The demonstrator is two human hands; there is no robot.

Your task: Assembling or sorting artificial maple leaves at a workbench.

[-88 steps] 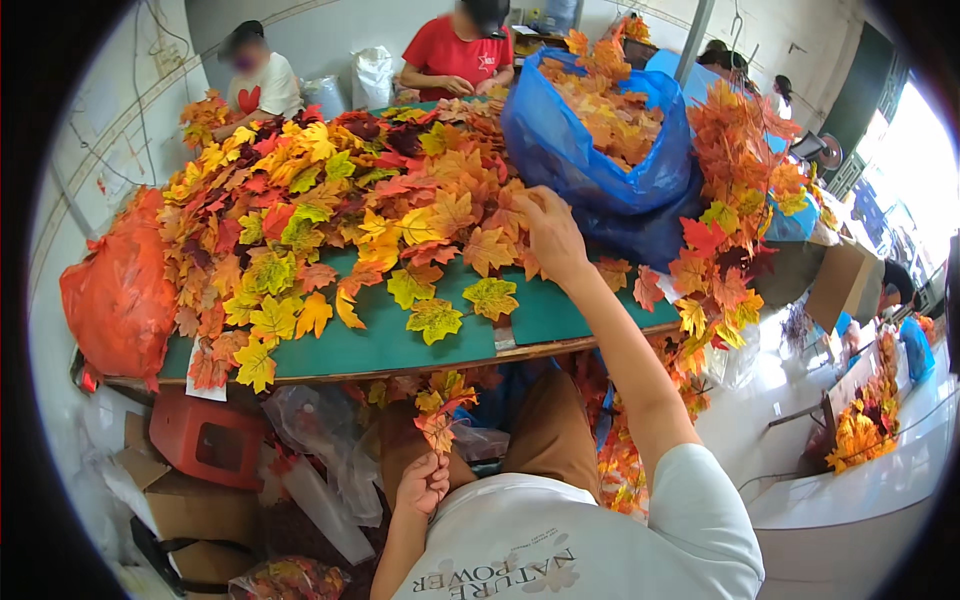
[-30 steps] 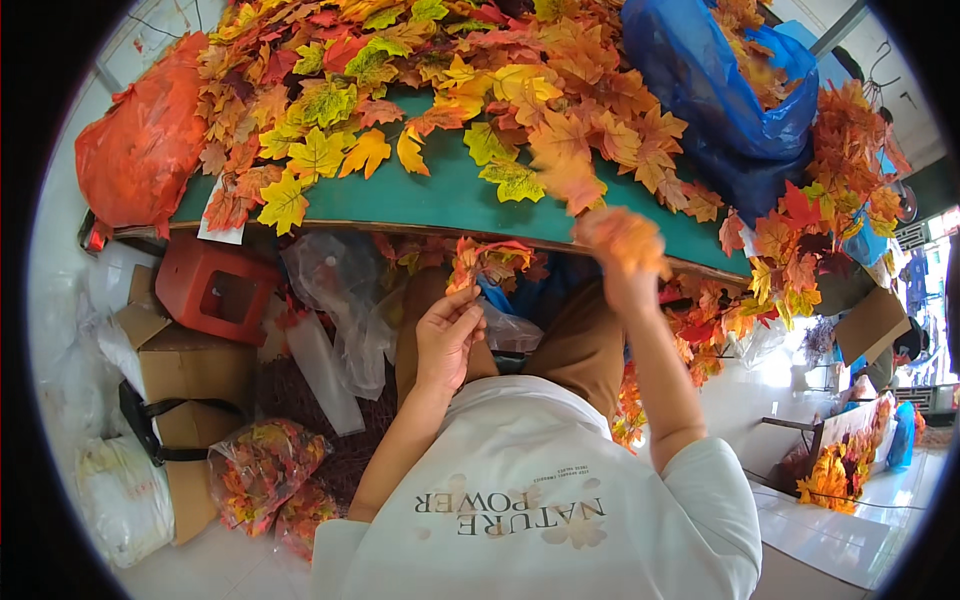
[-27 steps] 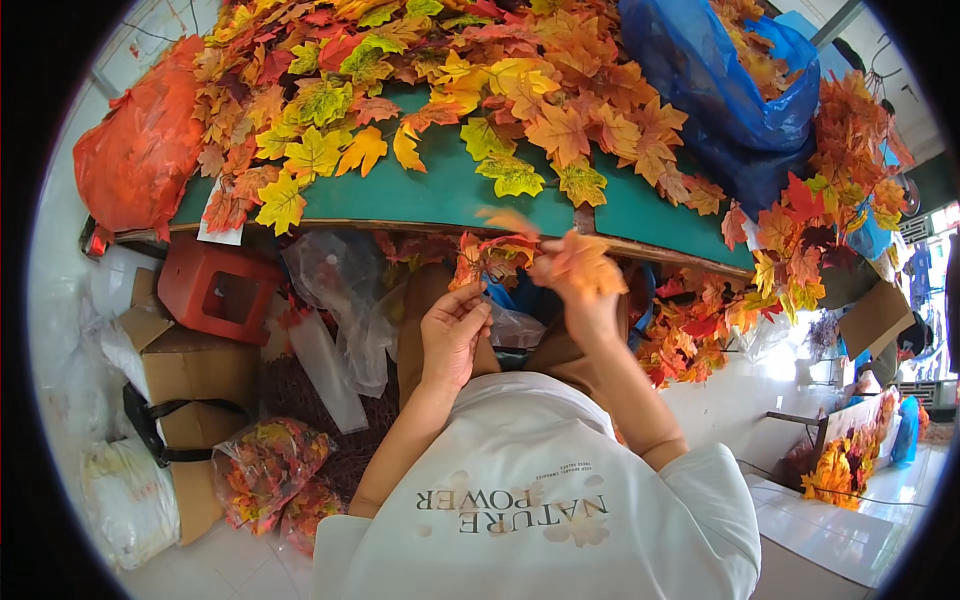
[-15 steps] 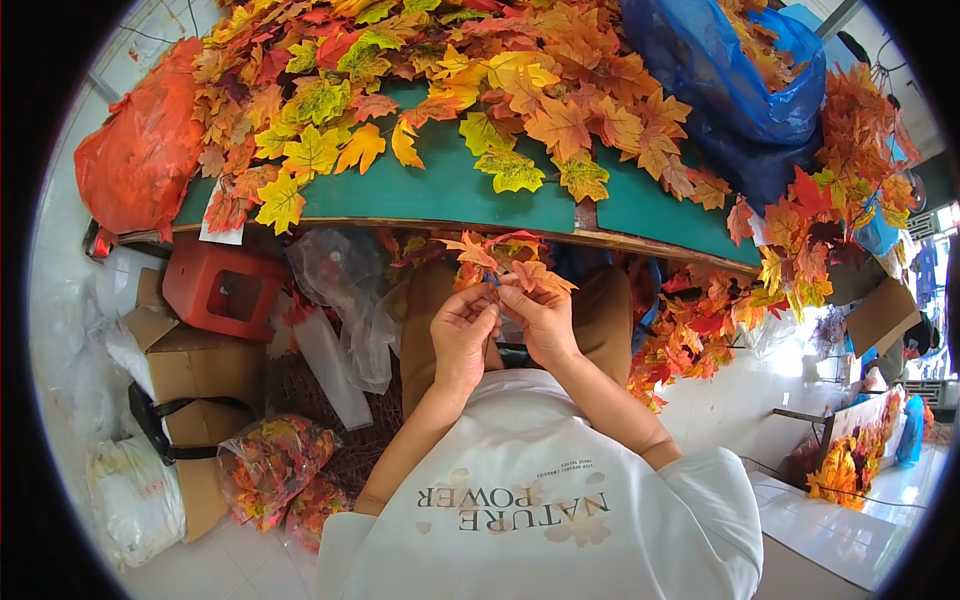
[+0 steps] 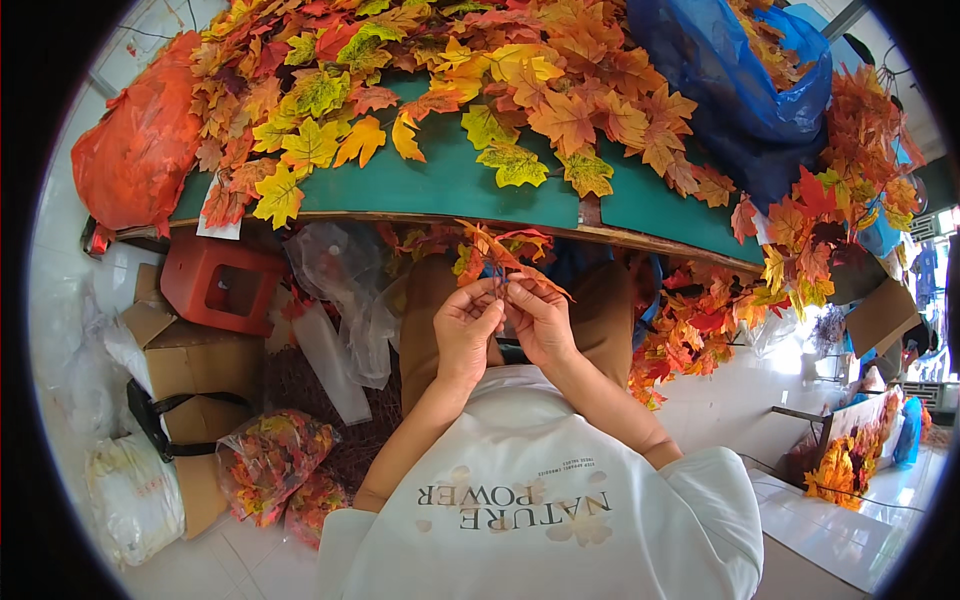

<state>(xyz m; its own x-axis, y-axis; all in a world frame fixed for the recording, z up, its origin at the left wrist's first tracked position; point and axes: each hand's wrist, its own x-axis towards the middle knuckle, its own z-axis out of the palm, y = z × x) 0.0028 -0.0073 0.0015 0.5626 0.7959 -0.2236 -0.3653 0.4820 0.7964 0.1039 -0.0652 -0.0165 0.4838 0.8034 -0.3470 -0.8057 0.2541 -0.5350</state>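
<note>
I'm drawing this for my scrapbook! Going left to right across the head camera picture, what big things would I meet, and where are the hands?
Bulging orange plastic bag → crumpled clear plastic → bare left hand → bare right hand → big shiny blue plastic bag → straight-edged brown cardboard.

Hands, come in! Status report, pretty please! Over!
Left hand, right hand pinching orange-red, maple-shaped artificial leaves. Green-topped, brown-edged table beyond. Nothing visibly blocking them.

White printed T-shirt point(image 5: 545, 495), apparently brown trousers point(image 5: 424, 315).
</note>
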